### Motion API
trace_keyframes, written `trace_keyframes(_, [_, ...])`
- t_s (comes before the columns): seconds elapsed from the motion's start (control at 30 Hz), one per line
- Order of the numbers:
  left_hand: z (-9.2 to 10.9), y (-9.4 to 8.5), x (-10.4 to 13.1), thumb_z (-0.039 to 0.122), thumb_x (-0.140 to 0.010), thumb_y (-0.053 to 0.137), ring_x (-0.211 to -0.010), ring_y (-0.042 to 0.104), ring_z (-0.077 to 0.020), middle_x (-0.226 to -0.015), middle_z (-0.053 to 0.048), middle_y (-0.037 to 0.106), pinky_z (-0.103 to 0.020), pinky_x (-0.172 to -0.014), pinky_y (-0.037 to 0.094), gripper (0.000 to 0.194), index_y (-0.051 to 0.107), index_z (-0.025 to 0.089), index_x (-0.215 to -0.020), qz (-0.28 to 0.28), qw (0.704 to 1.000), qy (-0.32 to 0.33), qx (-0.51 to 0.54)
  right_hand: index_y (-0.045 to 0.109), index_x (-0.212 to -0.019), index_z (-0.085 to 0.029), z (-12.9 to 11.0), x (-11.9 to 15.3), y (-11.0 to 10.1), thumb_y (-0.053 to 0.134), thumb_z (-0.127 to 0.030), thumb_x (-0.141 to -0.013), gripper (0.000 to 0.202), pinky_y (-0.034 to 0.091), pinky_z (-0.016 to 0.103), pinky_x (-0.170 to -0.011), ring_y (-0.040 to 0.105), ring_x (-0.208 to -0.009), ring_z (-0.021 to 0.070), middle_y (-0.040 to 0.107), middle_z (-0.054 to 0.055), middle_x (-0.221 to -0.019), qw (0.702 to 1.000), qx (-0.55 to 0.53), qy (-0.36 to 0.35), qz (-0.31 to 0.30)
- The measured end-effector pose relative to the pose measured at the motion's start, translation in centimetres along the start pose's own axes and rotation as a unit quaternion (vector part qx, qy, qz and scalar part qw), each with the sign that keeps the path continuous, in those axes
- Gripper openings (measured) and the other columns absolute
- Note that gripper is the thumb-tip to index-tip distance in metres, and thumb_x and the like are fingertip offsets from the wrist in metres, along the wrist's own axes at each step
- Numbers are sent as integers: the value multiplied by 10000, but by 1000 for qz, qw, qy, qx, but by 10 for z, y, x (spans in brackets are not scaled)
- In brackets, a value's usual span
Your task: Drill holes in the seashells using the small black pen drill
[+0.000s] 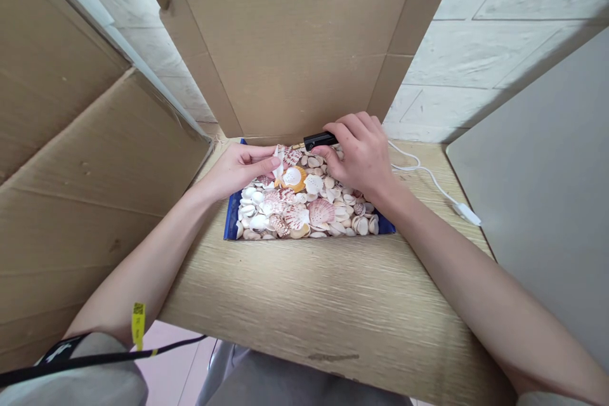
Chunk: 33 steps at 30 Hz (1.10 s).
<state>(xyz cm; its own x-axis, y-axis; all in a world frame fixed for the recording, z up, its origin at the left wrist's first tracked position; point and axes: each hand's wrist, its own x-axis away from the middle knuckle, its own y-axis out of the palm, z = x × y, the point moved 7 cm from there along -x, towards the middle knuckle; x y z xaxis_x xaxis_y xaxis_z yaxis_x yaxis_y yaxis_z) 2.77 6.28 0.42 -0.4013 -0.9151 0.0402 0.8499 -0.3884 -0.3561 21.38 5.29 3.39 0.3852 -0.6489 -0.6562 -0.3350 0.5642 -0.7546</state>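
A shallow blue tray (231, 219) on the wooden table holds many seashells, among them a reddish fan-shaped shell (321, 211) and an orange-rimmed shell (294, 178) with a white centre. My left hand (247, 168) is closed at the tray's back left, thumb and fingers pinching a pale shell (278, 162). From the right, my right hand (359, 149) grips a black handheld tool (320, 141) with a thin brass-coloured tip. The tip points left, close to the pinched shell; whether they touch is unclear.
An upright cardboard flap (304, 44) stands behind the tray. Large cardboard (71, 203) rises at left, a grey panel (537, 158) at right. A white cable (428, 171) lies right of the tray; a black cable (176, 345) crosses the lower left.
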Motion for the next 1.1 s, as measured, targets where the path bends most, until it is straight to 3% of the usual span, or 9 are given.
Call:
trace_keyframes(0.33, [5, 0, 2, 459, -769, 700, -641, 600, -117, -888, -43, 750, -231, -587, 511, 464, 679, 228, -1171, 66, 998, 6, -13, 623, -764, -153, 0, 1, 10, 275, -524, -948, 541, 202, 298, -539, 512, -619, 154, 626, 68, -714, 989, 2, 75, -130])
trace_keyframes(0.5, [2, 2, 2, 467, -778, 687, -613, 592, -109, -854, -32, 749, -221, -577, 495, 437, 694, 240, -1152, 42, 999, -5, -30, 603, -755, -153, -2, 1, 8, 289, -540, -945, 533, 195, 298, -544, 510, -631, 156, 609, 62, -691, 993, 20, 44, -107])
trace_keyframes(0.77, [3, 2, 2, 456, -788, 681, -624, 607, -114, -847, -38, 750, -222, -602, 501, 411, 705, 235, -1134, 35, 999, -3, -27, 592, -911, -152, -5, 3, 8, 368, -587, -918, 490, 295, 310, -616, 524, -785, 203, 621, 79, -832, 997, 7, -28, -66])
trace_keyframes(0.93, [0, -3, 1, 456, -775, 693, -627, 634, -130, -825, -45, 750, -216, -555, 485, 425, 704, 229, -1135, 72, 997, -12, -13, 562, -1043, -148, -8, 2, 9, 394, -471, -941, 378, 354, 323, -684, 510, -861, 223, 607, 95, -930, 995, -3, -60, -76])
trace_keyframes(1.1, [0, -2, 2, 445, -778, 693, -639, 643, -127, -849, -45, 752, -209, -566, 489, 425, 701, 224, -1141, 64, 998, -23, -14, 568, -1060, -165, -10, 1, 3, 371, -415, -954, 334, 358, 357, -743, 484, -874, 235, 603, 101, -971, 996, 44, -71, -39])
